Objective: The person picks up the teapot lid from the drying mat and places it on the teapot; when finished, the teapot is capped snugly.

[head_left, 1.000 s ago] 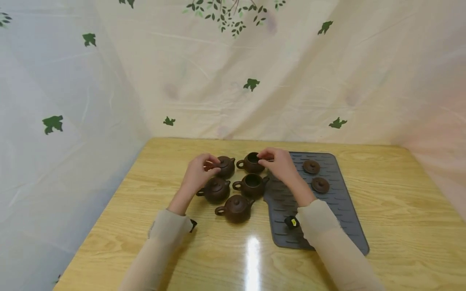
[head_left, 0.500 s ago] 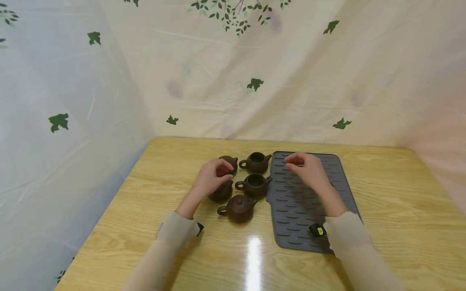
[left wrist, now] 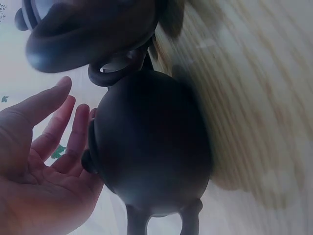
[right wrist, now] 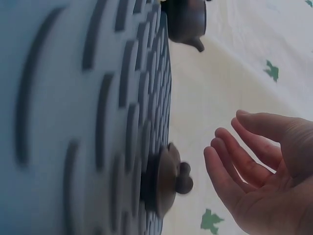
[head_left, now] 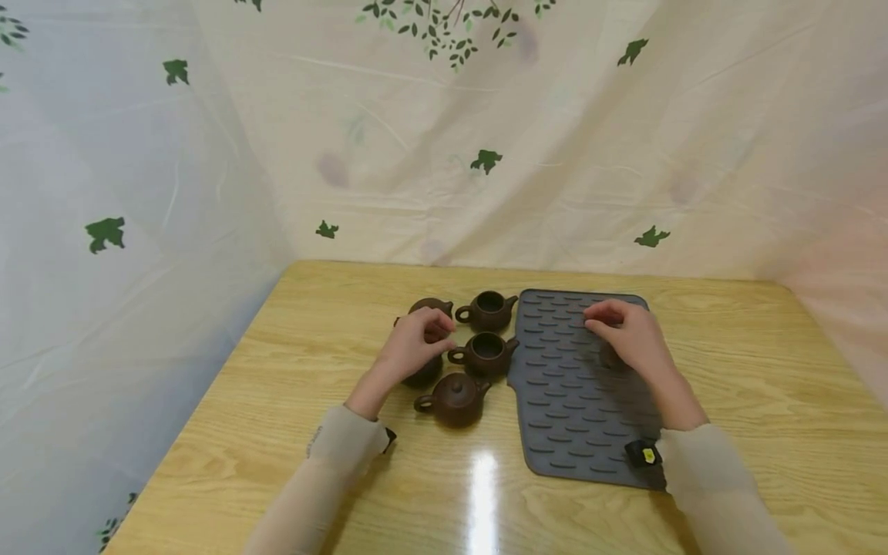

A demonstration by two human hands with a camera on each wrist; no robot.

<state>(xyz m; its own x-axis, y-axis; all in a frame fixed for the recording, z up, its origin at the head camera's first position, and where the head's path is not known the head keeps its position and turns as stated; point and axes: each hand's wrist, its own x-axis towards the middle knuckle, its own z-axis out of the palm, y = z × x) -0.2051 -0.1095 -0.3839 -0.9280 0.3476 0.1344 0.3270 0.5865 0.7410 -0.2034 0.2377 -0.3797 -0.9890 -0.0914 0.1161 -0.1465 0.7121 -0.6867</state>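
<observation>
Both grips loose, left hand (left wrist: 34, 166) beside teapot (left wrist: 151, 152)

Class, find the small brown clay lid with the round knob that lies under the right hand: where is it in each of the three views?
Head view: the small brown clay lid peeks out beneath the right hand, on the dark grey ribbed mat.
Left wrist view: not in it.
Right wrist view: the lid lies on the mat at lower centre, apart from the open fingers.
Shared landmark: the ribbed mat.

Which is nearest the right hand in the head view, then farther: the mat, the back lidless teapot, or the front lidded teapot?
1. Mat, under the right hand.
2. Back lidless teapot, left of the mat.
3. Front lidded teapot, farthest left, nearest the person.
</observation>
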